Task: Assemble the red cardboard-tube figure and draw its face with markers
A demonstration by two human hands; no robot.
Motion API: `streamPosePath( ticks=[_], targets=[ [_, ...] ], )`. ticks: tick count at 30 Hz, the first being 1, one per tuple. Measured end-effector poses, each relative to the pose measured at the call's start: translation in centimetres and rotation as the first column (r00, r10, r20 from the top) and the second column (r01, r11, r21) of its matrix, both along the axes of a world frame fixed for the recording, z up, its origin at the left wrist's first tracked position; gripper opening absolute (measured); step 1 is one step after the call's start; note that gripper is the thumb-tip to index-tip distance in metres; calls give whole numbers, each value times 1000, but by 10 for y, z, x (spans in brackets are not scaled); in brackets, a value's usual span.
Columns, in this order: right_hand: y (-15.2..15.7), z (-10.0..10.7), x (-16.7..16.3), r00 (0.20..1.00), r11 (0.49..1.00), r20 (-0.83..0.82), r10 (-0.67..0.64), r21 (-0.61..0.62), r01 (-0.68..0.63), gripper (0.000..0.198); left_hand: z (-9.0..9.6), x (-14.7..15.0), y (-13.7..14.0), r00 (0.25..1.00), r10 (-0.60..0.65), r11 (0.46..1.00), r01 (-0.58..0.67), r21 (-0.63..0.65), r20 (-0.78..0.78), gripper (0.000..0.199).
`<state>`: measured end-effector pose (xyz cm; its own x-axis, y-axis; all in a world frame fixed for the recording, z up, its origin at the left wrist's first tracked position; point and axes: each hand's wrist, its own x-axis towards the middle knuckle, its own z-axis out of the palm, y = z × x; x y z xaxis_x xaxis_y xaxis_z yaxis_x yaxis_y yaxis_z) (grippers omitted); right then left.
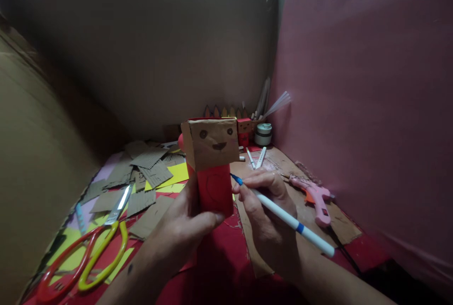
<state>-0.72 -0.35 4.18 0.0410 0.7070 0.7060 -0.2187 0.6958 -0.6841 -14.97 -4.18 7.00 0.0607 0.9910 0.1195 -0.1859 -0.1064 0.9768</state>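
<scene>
My left hand (193, 220) is wrapped around the lower part of a cardboard figure (214, 149), holding it upright. The figure has a brown box head with drawn eyes, a smiling mouth and a faint pink cheek. On its red body (214, 194) a thin dark curved line is drawn. Between the thumb and fingers of my right hand (265, 201) is a white marker (293, 222) with a blue band and a blue tip. That tip sits just right of the red body, near its upper edge; whether it touches cannot be told.
Scissors (102, 243) with red and yellow handles lie at left beside cardboard scraps (148, 163) and yellow paper. A pink glue gun (314, 196) rests at right on a cardboard sheet. Behind stand a smaller red figure (244, 132), a round container (263, 135) and glue sticks (278, 105).
</scene>
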Motion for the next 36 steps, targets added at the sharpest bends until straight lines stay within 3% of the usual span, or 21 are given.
streamPosePath(
  ticks=[30,36],
  targets=[
    [-3,5,6,992,990,15,125,63,-126,19,6,8,-4,993,65,997,-60,-47,103,48],
    [-5,8,8,993,991,15,120,65,-120,18,6,8,-4,992,87,996,-85,-32,88,40]
  ],
)
